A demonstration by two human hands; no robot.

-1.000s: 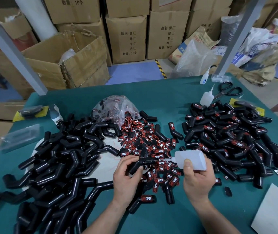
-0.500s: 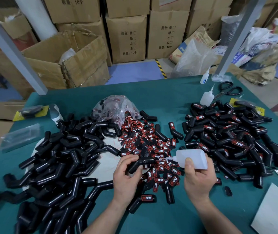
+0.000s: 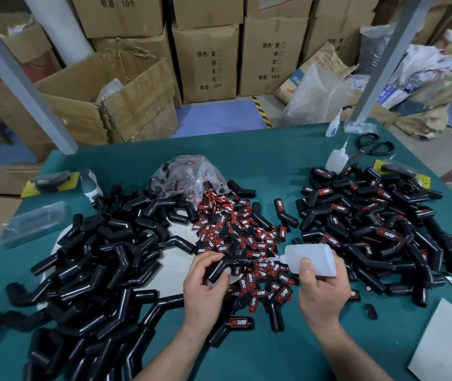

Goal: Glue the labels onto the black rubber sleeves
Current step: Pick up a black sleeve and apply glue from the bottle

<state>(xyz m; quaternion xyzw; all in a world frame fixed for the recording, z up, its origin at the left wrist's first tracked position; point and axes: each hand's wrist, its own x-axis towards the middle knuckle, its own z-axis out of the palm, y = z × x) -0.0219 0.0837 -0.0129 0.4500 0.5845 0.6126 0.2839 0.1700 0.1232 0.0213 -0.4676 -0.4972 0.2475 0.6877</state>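
Observation:
My left hand (image 3: pixel 205 287) grips a bent black rubber sleeve (image 3: pixel 226 266) over the middle of the green table (image 3: pixel 260 160). My right hand (image 3: pixel 321 292) holds a white glue bottle (image 3: pixel 311 258) on its side, its thin nozzle pointing left at the glossy wet patch on the sleeve. A heap of red-and-black labels (image 3: pixel 247 237) lies just behind and under both hands. Plain sleeves (image 3: pixel 104 257) are piled at the left. Sleeves with labels on them (image 3: pixel 378 226) are piled at the right.
A clear bag of labels (image 3: pixel 189 174) lies behind the label heap. Two more glue bottles (image 3: pixel 336 159) and black scissors (image 3: pixel 373 147) sit at the far right. A white sheet (image 3: pixel 450 345) lies at the near right corner. Cardboard boxes (image 3: pixel 205 59) stand beyond the table.
The hands have hardly moved. The bottle's nozzle stays at the sleeve and has shifted slightly along it.

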